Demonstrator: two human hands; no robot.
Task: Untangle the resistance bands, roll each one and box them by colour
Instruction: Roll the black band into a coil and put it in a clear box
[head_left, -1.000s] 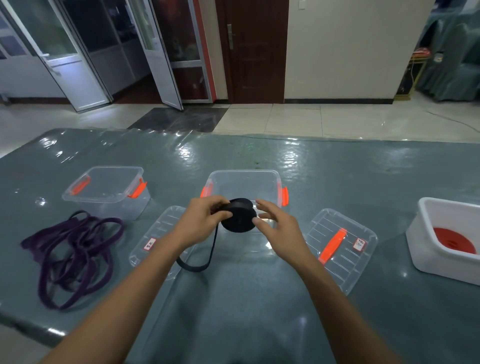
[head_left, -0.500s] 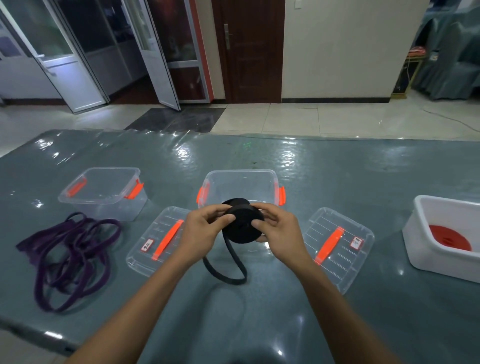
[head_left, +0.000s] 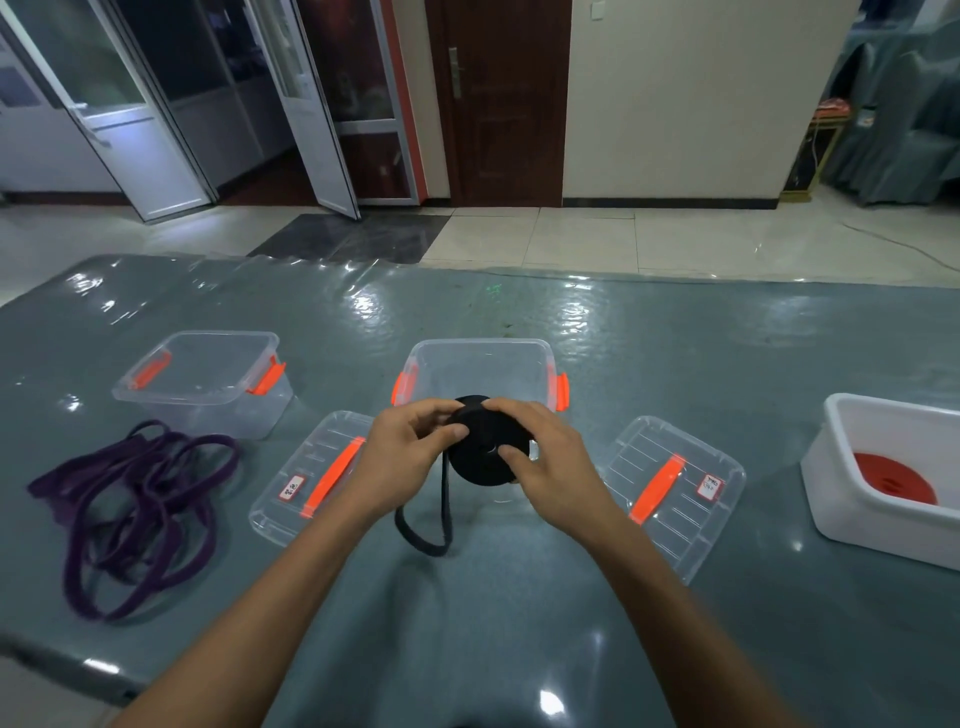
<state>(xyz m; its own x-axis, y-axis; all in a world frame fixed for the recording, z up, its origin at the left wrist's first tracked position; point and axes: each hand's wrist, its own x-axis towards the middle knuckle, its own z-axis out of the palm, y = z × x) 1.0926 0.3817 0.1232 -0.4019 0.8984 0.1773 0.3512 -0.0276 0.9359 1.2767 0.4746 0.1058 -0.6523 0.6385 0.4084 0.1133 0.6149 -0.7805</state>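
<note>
The rolling step is judged in hand: the black band (head_left: 478, 462), coiled save for a short hanging tail, is gripped by the left hand (head_left: 402, 467) and the right hand (head_left: 550, 467) just near of the open middle box (head_left: 478, 343), the tail to be wound in before boxing.

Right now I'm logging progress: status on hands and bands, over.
Left hand and right hand both grip the black roll, tail hanging loose. Purple band tangled, untouched. Middle box open, path clear.

Band tangle (head_left: 148, 480) left of lid (head_left: 311, 478); tub (head_left: 883, 525) far right.
</note>
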